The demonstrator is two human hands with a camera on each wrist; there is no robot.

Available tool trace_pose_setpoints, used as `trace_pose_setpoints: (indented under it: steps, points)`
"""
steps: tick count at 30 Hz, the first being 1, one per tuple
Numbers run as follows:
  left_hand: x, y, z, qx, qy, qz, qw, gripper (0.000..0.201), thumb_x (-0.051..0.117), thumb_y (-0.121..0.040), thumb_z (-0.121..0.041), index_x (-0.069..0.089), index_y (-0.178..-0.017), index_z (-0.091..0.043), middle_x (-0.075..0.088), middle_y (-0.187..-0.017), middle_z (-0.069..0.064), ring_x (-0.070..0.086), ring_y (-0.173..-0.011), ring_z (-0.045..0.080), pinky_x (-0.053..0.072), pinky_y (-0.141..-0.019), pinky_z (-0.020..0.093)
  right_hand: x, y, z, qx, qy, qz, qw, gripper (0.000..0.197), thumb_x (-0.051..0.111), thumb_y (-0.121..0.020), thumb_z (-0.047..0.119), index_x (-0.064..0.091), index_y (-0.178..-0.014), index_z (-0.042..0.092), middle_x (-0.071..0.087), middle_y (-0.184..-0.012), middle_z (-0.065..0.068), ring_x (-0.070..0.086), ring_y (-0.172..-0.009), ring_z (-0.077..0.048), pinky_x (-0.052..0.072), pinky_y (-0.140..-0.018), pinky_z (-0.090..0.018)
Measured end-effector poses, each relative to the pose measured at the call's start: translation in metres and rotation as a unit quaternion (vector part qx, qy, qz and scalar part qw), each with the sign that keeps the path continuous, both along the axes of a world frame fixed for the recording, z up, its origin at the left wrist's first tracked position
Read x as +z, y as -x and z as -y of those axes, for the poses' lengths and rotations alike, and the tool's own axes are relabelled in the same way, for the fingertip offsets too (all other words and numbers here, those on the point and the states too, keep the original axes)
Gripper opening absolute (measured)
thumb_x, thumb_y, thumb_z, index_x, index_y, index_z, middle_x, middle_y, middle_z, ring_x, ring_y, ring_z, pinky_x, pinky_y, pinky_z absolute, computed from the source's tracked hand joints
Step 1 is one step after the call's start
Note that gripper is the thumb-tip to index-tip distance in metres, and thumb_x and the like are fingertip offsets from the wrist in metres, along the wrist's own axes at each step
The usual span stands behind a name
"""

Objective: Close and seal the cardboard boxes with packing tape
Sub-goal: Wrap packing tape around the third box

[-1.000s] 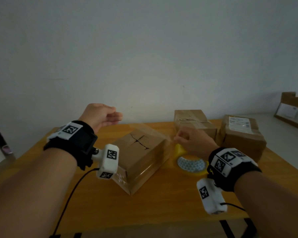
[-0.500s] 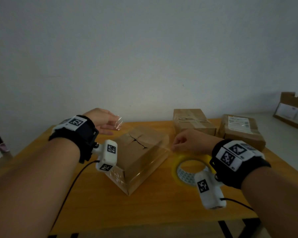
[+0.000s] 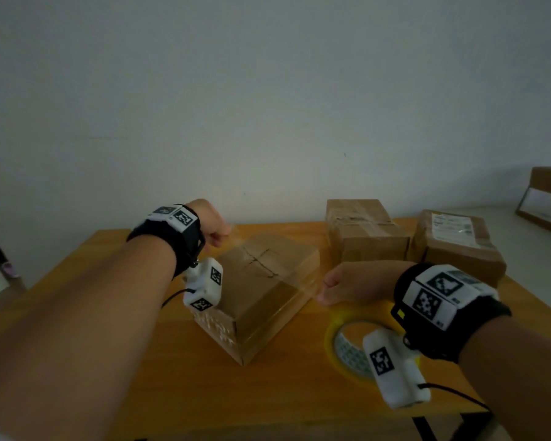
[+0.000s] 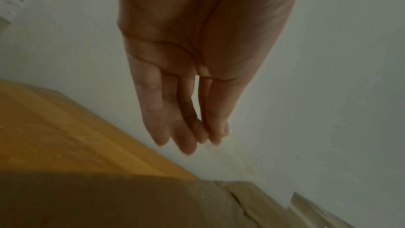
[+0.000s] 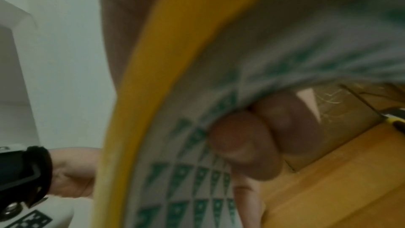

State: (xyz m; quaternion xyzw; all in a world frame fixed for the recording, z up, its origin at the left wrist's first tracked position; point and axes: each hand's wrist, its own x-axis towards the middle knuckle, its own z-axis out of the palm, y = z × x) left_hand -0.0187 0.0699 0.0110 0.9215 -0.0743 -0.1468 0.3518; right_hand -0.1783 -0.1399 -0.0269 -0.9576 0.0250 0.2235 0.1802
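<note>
Head view: closed box [image 3: 261, 281] on table [image 3: 178, 377].
Left hand [image 3: 212, 222]: fingers straight, pinching tape end.
Right hand [image 3: 353, 283]: curled through tape roll [image 3: 347, 351].

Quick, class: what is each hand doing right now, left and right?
Left hand: pinches the end of the clear tape strip over the box.
Right hand: grips the tape roll.

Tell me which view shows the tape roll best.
The head view: the tape roll shows as a yellow ring under the right wrist, though partly hidden. The right wrist view shows only a blurred close-up of its yellow rim and patterned core; the left wrist view shows none.
</note>
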Motion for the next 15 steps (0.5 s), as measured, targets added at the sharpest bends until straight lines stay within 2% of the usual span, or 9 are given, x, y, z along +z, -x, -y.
trace_pose_setpoints:
  steps: [3, 6, 7, 8, 10, 11, 12, 13, 15]
  points:
    - [-0.007, -0.003, 0.002, -0.007, -0.017, -0.027, 0.999, 0.025, 0.064, -0.091, -0.02, 0.065, -0.099, 0.004, 0.07, -0.096, 0.017, 0.068, -0.094, 0.03, 0.052, -0.091, 0.046, -0.002, -0.002, -0.003, -0.003, 0.002, -0.008, 1.0, 0.039, 0.044, -0.102, 0.033, 0.031, -0.068, 0.019, 0.026, -0.066, 0.003, 0.023, -0.055, -0.012, 0.026, -0.057, -0.021]
    - [-0.011, -0.008, 0.004, -0.011, -0.015, -0.033, 0.999, 0.018, 0.061, -0.092, -0.017, 0.061, -0.09, 0.001, 0.066, -0.08, 0.011, 0.065, -0.072, 0.019, 0.054, -0.064, 0.031, -0.004, -0.006, -0.004, -0.007, 0.007, -0.014, 1.0, 0.038, 0.042, -0.103, 0.028, 0.034, -0.066, 0.021, 0.031, -0.066, 0.005, 0.027, -0.053, -0.007, 0.03, -0.052, -0.013]
    - [-0.012, -0.009, 0.004, -0.013, -0.026, -0.029, 0.999, 0.016, 0.062, -0.092, -0.015, 0.06, -0.09, 0.001, 0.066, -0.078, 0.011, 0.064, -0.069, 0.018, 0.052, -0.061, 0.029, -0.005, -0.007, -0.005, -0.007, 0.016, -0.023, 1.0, 0.037, 0.04, -0.104, 0.028, 0.035, -0.068, 0.023, 0.033, -0.068, 0.007, 0.029, -0.055, -0.005, 0.032, -0.053, -0.012]
    - [-0.013, -0.009, 0.003, -0.02, -0.036, -0.028, 0.999, 0.015, 0.063, -0.091, -0.014, 0.062, -0.092, 0.001, 0.066, -0.079, 0.011, 0.064, -0.07, 0.019, 0.053, -0.064, 0.03, -0.006, -0.008, -0.006, 0.001, 0.024, -0.027, 0.999, 0.034, 0.039, -0.104, 0.028, 0.038, -0.07, 0.025, 0.037, -0.072, 0.009, 0.033, -0.059, -0.003, 0.033, -0.057, -0.011]
    - [-0.017, -0.012, 0.0, -0.035, -0.066, -0.024, 0.997, 0.016, 0.067, -0.087, -0.013, 0.066, -0.095, 0.001, 0.069, -0.085, 0.014, 0.066, -0.078, 0.023, 0.056, -0.079, 0.036, -0.006, -0.009, -0.008, 0.004, 0.036, -0.041, 0.998, 0.02, 0.039, -0.104, 0.032, 0.053, -0.091, 0.026, 0.05, -0.093, 0.01, 0.049, -0.08, -0.004, 0.034, -0.075, -0.016]
    - [-0.018, -0.014, -0.001, -0.039, -0.084, -0.021, 0.995, 0.016, 0.07, -0.085, -0.012, 0.068, -0.095, 0.0, 0.07, -0.089, 0.015, 0.068, -0.082, 0.025, 0.056, -0.085, 0.037, -0.005, -0.009, -0.011, 0.007, 0.045, -0.048, 0.998, 0.024, 0.04, -0.103, 0.034, 0.058, -0.112, 0.021, 0.054, -0.108, 0.005, 0.054, -0.094, -0.009, 0.035, -0.083, -0.022]
    - [-0.018, -0.015, -0.001, -0.044, -0.098, -0.018, 0.994, 0.015, 0.072, -0.083, -0.012, 0.071, -0.094, -0.002, 0.072, -0.09, 0.015, 0.069, -0.084, 0.025, 0.056, -0.086, 0.038, -0.005, -0.009, -0.013, 0.007, 0.053, -0.05, 0.997, 0.035, 0.041, -0.103, 0.037, 0.054, -0.128, 0.015, 0.053, -0.118, -0.002, 0.054, -0.099, -0.012, 0.035, -0.086, -0.027]
    - [-0.018, -0.019, -0.002, -0.045, -0.113, -0.017, 0.992, 0.013, 0.074, -0.082, -0.011, 0.072, -0.091, -0.003, 0.072, -0.087, 0.015, 0.07, -0.082, 0.025, 0.057, -0.083, 0.037, -0.006, -0.009, -0.015, 0.005, 0.061, -0.052, 0.997, 0.042, 0.041, -0.102, 0.038, 0.049, -0.135, 0.012, 0.051, -0.12, -0.006, 0.054, -0.097, -0.012, 0.036, -0.087, -0.03]
    - [-0.017, -0.02, 0.0, -0.047, -0.151, -0.01, 0.987, 0.009, 0.076, -0.079, -0.012, 0.072, -0.081, -0.004, 0.072, -0.074, 0.012, 0.069, -0.069, 0.022, 0.057, -0.074, 0.034, -0.009, -0.011, -0.017, 0.004, 0.065, -0.045, 0.997, 0.043, 0.042, -0.102, 0.038, 0.05, -0.134, 0.01, 0.052, -0.117, -0.009, 0.054, -0.09, -0.015, 0.038, -0.085, -0.032]
